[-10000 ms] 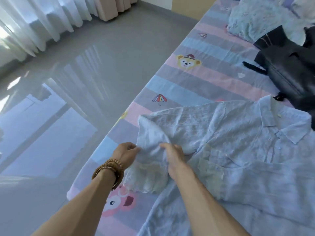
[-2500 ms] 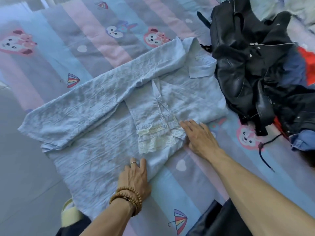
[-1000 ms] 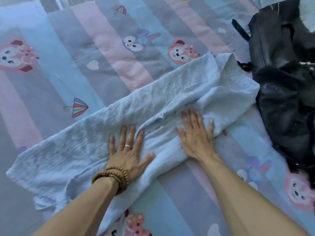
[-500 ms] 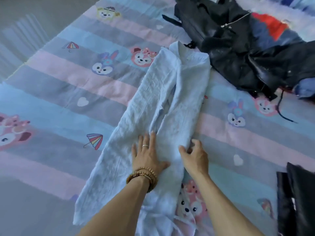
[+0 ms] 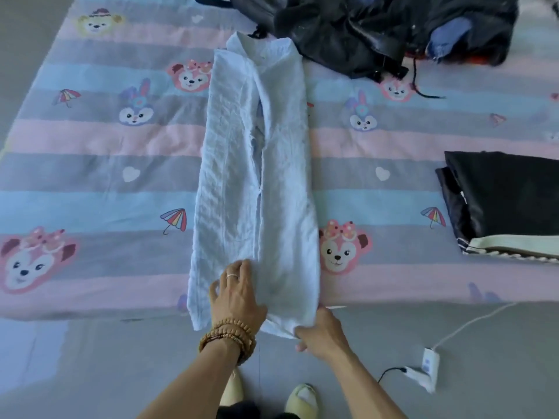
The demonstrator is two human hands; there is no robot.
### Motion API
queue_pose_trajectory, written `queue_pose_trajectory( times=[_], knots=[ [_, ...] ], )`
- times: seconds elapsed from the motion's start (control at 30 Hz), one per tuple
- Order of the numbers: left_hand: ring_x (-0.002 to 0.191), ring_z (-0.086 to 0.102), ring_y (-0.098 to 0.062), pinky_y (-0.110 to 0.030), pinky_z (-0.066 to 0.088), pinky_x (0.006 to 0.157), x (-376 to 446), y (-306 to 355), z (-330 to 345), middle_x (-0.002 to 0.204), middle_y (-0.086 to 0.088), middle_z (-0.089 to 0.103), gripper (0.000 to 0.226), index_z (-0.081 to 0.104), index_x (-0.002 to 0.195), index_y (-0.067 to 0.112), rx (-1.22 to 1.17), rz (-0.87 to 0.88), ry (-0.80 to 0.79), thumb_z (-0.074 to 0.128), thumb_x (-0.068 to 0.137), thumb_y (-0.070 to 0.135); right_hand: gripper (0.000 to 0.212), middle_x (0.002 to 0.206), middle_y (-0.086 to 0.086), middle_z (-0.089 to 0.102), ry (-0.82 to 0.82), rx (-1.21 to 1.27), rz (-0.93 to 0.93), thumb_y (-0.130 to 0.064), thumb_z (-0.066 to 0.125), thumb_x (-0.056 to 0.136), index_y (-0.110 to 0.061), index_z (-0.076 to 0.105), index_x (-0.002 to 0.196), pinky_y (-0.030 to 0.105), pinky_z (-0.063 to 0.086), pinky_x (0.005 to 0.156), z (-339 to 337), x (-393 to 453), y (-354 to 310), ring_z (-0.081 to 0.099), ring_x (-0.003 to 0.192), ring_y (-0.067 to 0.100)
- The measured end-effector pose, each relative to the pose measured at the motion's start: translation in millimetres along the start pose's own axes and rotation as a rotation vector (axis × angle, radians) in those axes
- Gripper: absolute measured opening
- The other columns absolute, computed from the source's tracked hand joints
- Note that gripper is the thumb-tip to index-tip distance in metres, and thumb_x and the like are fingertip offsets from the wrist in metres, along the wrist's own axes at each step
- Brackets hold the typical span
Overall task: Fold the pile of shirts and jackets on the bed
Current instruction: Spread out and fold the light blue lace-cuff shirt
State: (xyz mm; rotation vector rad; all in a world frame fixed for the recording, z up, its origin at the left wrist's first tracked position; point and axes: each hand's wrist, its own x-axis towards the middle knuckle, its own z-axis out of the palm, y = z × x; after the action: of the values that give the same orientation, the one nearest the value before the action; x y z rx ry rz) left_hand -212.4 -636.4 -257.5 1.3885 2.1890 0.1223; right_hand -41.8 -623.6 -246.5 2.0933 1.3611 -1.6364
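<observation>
Grey floor runs along the near edge of the bed, whose cover is a pastel-striped quilt printed with cartoon animals, umbrellas and hearts. At that edge, the fingers of the left hand lie straight and slightly spread, pressing flat on the hem end of the pale blue crinkled cotton shirt. The right hand has its fingers curled round the shirt's lower right corner, which hangs just over the bed's edge; the fingertips themselves are hidden under the cloth.

Outward from the hands, the shirt stretches away as one long narrow strip, both sides already turned in to meet along a centre seam, collar at the far end. Lengthwise folding looks done; what seems left for this garment is bringing the hem up toward the collar.

Beyond the collar, just beside it, sits the heap of dark jackets and other clothes, rumpled and unfolded, with blue and red showing through. To the right, well apart, lies a black folded garment with a cream striped band, apparently finished. So, by my judgement, the task is at an early stage, with most of the pile remaining.
</observation>
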Motion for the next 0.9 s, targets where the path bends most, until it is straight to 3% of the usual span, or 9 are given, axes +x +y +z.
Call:
queue_pose_trajectory(
  times=[0.1, 0.17, 0.23, 0.33, 0.43, 0.57, 0.7, 0.8, 0.9],
  knots=[
    [0.131, 0.034, -0.019, -0.039, 0.026, 0.111, -6.2, -15.4, -8.8, 0.143, 0.006, 0.031, 0.076, 0.039, 0.134, 0.028, -0.057, -0.024, -0.064, 0.073, 0.068, 0.044, 0.047, 0.101, -0.008, 0.063, -0.242, -0.236, 0.028, -0.032, 0.079, 0.070, -0.024, 0.060, 0.112, 0.018, 0.048, 0.055, -7.2, -10.6, -6.9, 0.066, 0.084, 0.012],
    [0.134, 0.032, -0.023, -0.042, 0.030, 0.110, -5.9, -23.8, -18.2, 0.147, 0.000, 0.031, 0.075, 0.039, 0.139, 0.024, -0.116, -0.137, 0.016, 0.070, 0.075, 0.045, 0.062, 0.107, -0.007, 0.063, -0.206, -0.344, 0.049, -0.060, 0.075, 0.066, -0.028, 0.061, 0.118, 0.024, 0.052, 0.065, -14.6, -11.9, -15.5, 0.062, 0.090, 0.014],
    [0.133, 0.033, -0.031, -0.046, 0.034, 0.106, -3.8, -36.9, -29.1, 0.146, -0.010, 0.034, 0.076, 0.034, 0.143, 0.015, -0.180, -0.314, 0.119, 0.069, 0.079, 0.037, 0.067, 0.108, 0.001, 0.064, 0.119, -0.373, 0.076, -0.072, 0.060, 0.073, -0.020, 0.059, 0.114, 0.031, 0.050, 0.073, -21.4, -13.7, -26.4, 0.062, 0.091, 0.023],
    [0.126, 0.041, -0.036, -0.047, 0.039, 0.102, -0.1, -63.3, -36.7, 0.135, -0.018, 0.045, 0.074, 0.037, 0.137, 0.008, -0.349, -0.578, 0.137, 0.073, 0.076, 0.031, 0.059, 0.118, 0.009, 0.058, 0.578, -0.184, -0.033, -0.056, 0.060, 0.085, -0.009, 0.050, 0.118, 0.036, 0.044, 0.079, -23.8, -4.1, -36.5, 0.057, 0.107, 0.031],
    [0.100, 0.058, -0.033, -0.041, 0.049, 0.090, 2.6, -73.9, -37.6, 0.107, -0.012, 0.060, 0.045, 0.047, 0.109, 0.013, -0.580, -0.654, 0.006, 0.075, 0.078, 0.030, 0.058, 0.119, 0.011, 0.058, 0.507, 0.089, 0.022, -0.035, 0.070, 0.083, -0.004, 0.048, 0.126, 0.035, 0.044, 0.084, -22.4, 19.1, -41.4, 0.057, 0.109, 0.033],
    [0.079, 0.060, -0.029, -0.032, 0.050, 0.073, -4.1, -74.0, -37.0, 0.087, -0.014, 0.065, 0.028, 0.067, 0.095, 0.000, -0.654, -0.576, -0.118, 0.067, 0.087, 0.027, 0.017, 0.082, 0.005, 0.063, 0.320, 0.247, 0.055, -0.017, 0.069, 0.083, -0.005, 0.064, 0.093, 0.031, 0.050, 0.069, -15.2, 26.0, -34.1, 0.061, 0.080, 0.027],
    [0.074, 0.058, -0.026, -0.029, 0.047, 0.066, -29.8, -67.5, -42.5, 0.088, -0.015, 0.064, 0.026, 0.066, 0.094, -0.004, -0.756, -0.536, -0.130, 0.066, 0.089, 0.022, 0.019, 0.092, 0.009, 0.065, 0.215, 0.422, 0.083, -0.018, 0.061, 0.091, -0.003, 0.061, 0.102, 0.029, 0.052, 0.062, -10.3, 5.7, -15.9, 0.064, 0.079, 0.026],
    [0.077, 0.061, -0.025, -0.032, 0.056, 0.059, -39.8, -48.6, -68.2, 0.092, -0.014, 0.063, 0.017, 0.060, 0.099, -0.002, -1.118, -0.628, -0.095, 0.063, 0.091, 0.013, 0.022, 0.099, 0.017, 0.067, 0.101, 0.612, 0.133, -0.007, 0.063, 0.090, 0.004, 0.060, 0.109, 0.033, 0.056, 0.058, -25.9, -16.8, -27.3, 0.066, 0.079, 0.031],
    [0.081, 0.062, -0.028, -0.033, 0.057, 0.056, -32.8, -22.7, -110.2, 0.092, -0.017, 0.062, 0.012, 0.058, 0.095, 0.000, -1.470, -0.687, -0.057, 0.061, 0.091, 0.011, 0.024, 0.095, 0.016, 0.064, 0.118, 0.854, 0.006, 0.006, 0.062, 0.085, 0.000, 0.058, 0.108, 0.034, 0.057, 0.051, -50.2, -38.9, -71.9, 0.064, 0.070, 0.029]
  ],
)
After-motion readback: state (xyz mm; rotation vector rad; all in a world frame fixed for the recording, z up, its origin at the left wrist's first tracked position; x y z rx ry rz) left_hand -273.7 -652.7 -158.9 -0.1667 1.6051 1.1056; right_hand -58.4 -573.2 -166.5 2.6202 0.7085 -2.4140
